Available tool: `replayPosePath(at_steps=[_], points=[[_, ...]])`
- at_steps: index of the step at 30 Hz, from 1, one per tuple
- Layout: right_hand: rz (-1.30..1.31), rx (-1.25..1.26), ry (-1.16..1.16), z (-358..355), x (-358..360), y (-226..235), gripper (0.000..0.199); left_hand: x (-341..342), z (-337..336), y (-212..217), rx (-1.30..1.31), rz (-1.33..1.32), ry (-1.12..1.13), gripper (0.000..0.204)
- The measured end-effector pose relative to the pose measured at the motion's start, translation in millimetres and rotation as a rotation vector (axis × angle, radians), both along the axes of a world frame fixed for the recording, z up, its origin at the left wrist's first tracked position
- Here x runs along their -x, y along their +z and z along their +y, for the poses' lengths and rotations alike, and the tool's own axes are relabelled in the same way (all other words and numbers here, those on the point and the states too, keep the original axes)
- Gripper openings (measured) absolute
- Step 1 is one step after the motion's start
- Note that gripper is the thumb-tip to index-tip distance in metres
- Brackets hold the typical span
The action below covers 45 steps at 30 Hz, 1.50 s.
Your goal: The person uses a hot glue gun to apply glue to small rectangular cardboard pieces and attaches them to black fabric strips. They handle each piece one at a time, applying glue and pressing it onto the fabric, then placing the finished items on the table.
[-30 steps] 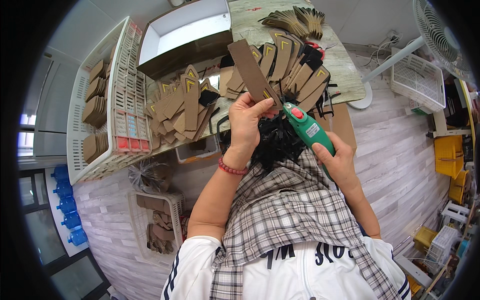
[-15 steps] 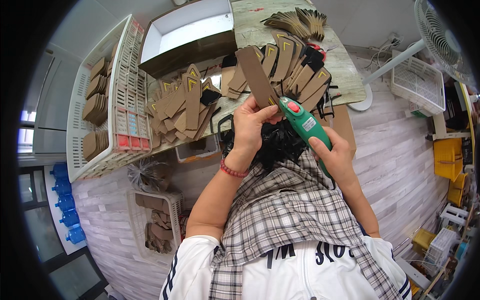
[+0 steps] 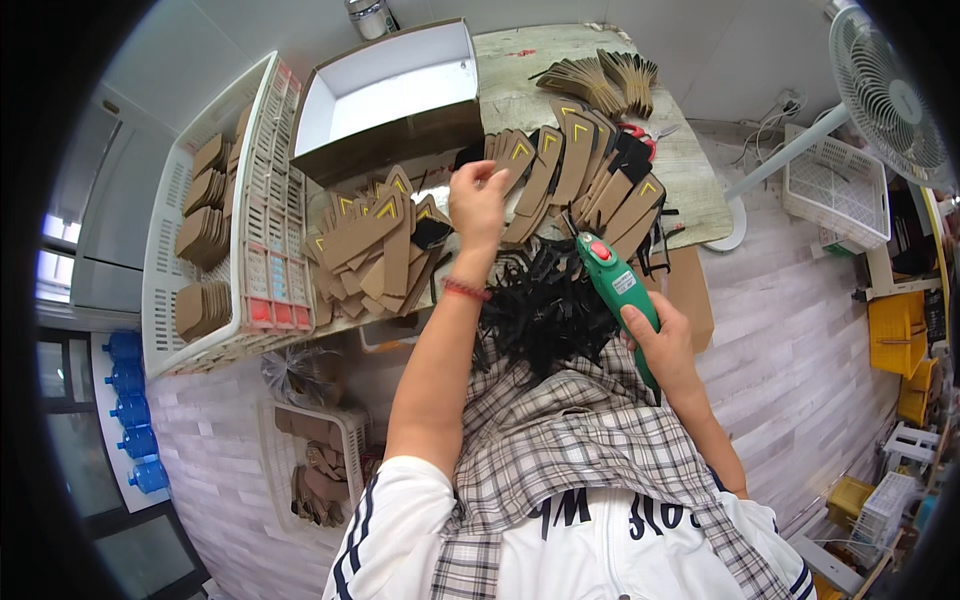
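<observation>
- The left hand [image 3: 475, 205], which gripped a brown strip half a second ago, now reaches farther over the worktable [image 3: 692, 185]; a brown strip with a yellow chevron [image 3: 362, 232] newly lies across the loose pile [image 3: 390, 280] to that hand's left.
- The left fingers bend close together beside the fanned row of brown strips [image 3: 572, 150], just to their right; whether they pinch one cannot be told.
- The right hand [image 3: 658, 335] stays wrapped around a green handheld cutter [image 3: 612, 275], thumb along its body, the tool's head pointing away from the wearer.
- Black scraps [image 3: 545, 310] heap in the checked apron [image 3: 580, 430], between the two forearms and left of the cutter.
- Beyond the left hand and to its left stands an open box [image 3: 400, 140], white inside; farther left, past the loose pile, a white crate [image 3: 268, 250] holds stacked brown pieces.
- Red-handled scissors [image 3: 640, 138] lie beyond the right hand, past the fanned row.
</observation>
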State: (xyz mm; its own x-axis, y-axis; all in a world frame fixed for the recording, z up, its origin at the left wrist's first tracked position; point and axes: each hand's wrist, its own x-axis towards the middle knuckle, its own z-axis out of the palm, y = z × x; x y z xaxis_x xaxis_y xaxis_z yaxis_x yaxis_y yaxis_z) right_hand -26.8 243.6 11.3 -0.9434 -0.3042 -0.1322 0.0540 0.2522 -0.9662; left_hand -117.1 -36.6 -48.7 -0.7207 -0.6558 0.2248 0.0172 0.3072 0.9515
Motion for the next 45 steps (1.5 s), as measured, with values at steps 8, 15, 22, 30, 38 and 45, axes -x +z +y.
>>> replayPosePath(at_steps=[8,15,22,30,38,45], points=[[0.007,0.007,-0.034,1,4,-6,0.03,55,10,-18,0.671,-0.24,0.108,0.029],[0.051,0.044,-0.06,-11,14,-1,0.031,-1,19,23,-0.357,0.285,-0.048,0.006],[0.055,0.028,-0.022,-16,3,8,0.031,-47,55,49,-0.882,0.413,-0.122,0.004],[0.058,0.035,-0.009,-10,1,11,0.032,-54,71,41,-0.899,0.349,-0.233,0.006],[0.062,0.078,-0.01,-7,1,9,0.033,-62,79,46,-0.902,0.275,-0.247,0.007],[0.054,0.118,-0.013,-7,4,10,0.033,-69,82,41,-0.866,0.236,-0.269,0.006]])
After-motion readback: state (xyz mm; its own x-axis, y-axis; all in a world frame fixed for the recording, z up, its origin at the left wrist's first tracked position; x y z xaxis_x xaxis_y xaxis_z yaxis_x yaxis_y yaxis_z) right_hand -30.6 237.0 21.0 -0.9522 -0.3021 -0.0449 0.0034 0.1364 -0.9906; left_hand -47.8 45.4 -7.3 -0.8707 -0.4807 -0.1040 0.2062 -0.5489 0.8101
